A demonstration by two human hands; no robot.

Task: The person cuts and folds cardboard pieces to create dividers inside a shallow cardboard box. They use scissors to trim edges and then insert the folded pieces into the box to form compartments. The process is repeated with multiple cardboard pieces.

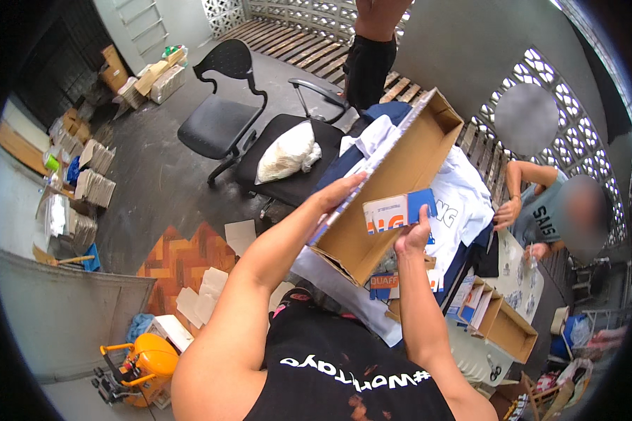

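Note:
A long, shallow open cardboard box (383,186) is tilted up in front of me, its brown inside facing me. My left hand (340,193) grips its left side wall, the fingers hidden behind it. My right hand (414,235) pinches a printed cardboard piece (387,213) in white, blue and orange, thumb on its face. The piece lies across the box's opening; I cannot tell whether it is joined to the box. Under and behind the box lie white shirts (463,193) and dark cloth. More printed cardboard (384,282) sits below the box's near end.
Another open box (502,323) and scissors (495,366) lie on the table at right, where a co-worker (541,203) sits. Black chairs (225,123) stand ahead, one bearing a white bag (288,154). Another person (372,63) stands beyond. An orange machine (151,358) is lower left.

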